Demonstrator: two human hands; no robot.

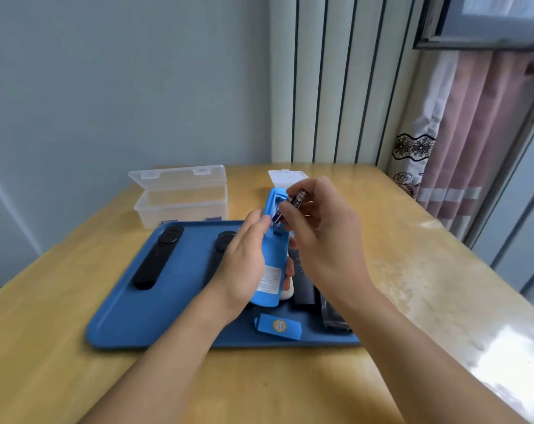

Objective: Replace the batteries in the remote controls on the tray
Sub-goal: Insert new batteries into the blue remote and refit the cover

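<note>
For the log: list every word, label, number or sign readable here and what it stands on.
Nothing can be read.
White label on the blue remote: printed lines, too small.
Round yellow sticker on the battery cover: blurred.
Batteries pinched in the right hand: white marks, unreadable.
Black remotes on the tray: no legible marks.

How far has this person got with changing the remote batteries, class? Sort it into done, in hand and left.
Done: the blue battery cover is off and lies on the tray. In hand: the left hand holds the blue remote upright while the right hand pinches batteries at its open compartment. Left: closing the cover, then the black remotes on the tray, whose state cannot be judged.
</note>
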